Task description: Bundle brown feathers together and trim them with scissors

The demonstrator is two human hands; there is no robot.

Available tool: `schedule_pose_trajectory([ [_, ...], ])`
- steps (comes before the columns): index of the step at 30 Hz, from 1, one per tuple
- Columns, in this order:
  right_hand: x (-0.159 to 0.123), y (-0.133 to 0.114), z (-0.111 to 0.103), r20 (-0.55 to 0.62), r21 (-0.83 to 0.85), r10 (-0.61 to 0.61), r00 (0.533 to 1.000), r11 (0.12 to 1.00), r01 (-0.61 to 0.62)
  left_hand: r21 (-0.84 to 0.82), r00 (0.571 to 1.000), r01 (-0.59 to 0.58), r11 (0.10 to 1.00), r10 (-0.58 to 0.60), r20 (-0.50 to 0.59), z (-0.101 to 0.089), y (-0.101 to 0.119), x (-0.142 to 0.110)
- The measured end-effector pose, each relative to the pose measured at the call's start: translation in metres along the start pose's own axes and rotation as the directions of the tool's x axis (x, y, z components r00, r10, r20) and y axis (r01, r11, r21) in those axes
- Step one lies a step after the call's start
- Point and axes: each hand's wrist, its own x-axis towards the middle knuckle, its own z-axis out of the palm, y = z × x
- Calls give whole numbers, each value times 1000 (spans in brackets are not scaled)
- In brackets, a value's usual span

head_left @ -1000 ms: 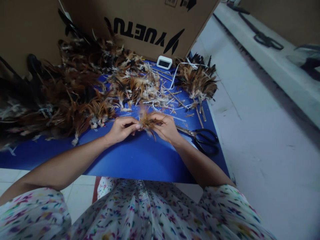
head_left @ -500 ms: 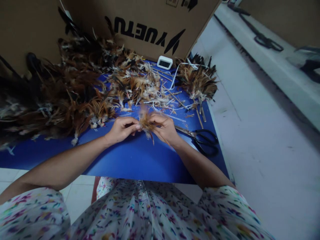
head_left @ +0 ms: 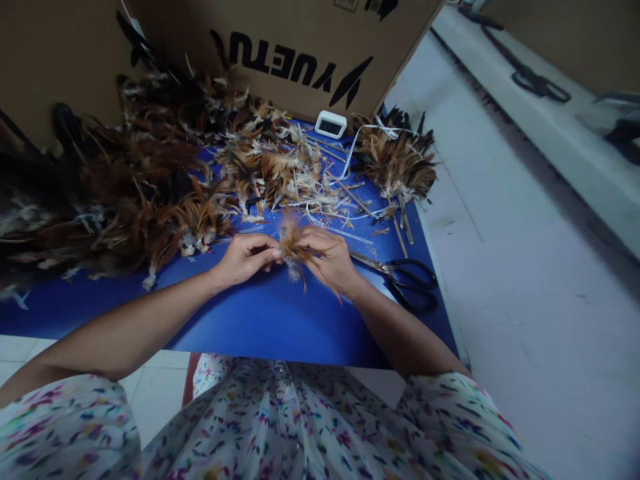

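Note:
A small tuft of brown feathers (head_left: pixel 293 243) is held between my two hands, just above the blue table (head_left: pixel 260 320). My left hand (head_left: pixel 246 259) pinches its left side with thumb and forefinger at the pale, fluffy end. On the other side my right hand (head_left: pixel 327 257) has its fingers closed round the feathers, and a thin one pokes out below the palm. Black-handled scissors (head_left: pixel 411 283) lie by my right wrist, blades pointing left. Beyond my hands spreads a heap of loose feathers (head_left: pixel 280 167) in brown and white.
Bundles of dark brown feathers (head_left: pixel 135 173) fill the table's left side. A feather duster head (head_left: pixel 395 157) lies at the back right, near thin sticks (head_left: pixel 400 233) and white string (head_left: pixel 350 150). A small white digital display (head_left: pixel 331 125) stands before a cardboard box (head_left: pixel 295 40).
Both hands stay in nearly the same place, gripping the feather tuft. Its lower feathers have shifted slightly between the fingers.

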Motion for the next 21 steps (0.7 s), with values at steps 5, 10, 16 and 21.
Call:
schedule_pose_trajectory([
  [5,0,0,0,-6,-51,-61,998,997,60,3,999,42,999,-42,7,0,0,0],
  [10,-1,0,0,1,-61,-32,999,998,32,-12,999,40,999,-39,17,0,-1,0],
  [16,1,-2,-1,6,-55,-13,1000,998,13,7,1000,13,1000,-13,9,0,1,0],
  [21,1,-2,2,-27,-19,-30,999,999,29,41,1000,14,999,-15,6,0,-1,-1],
])
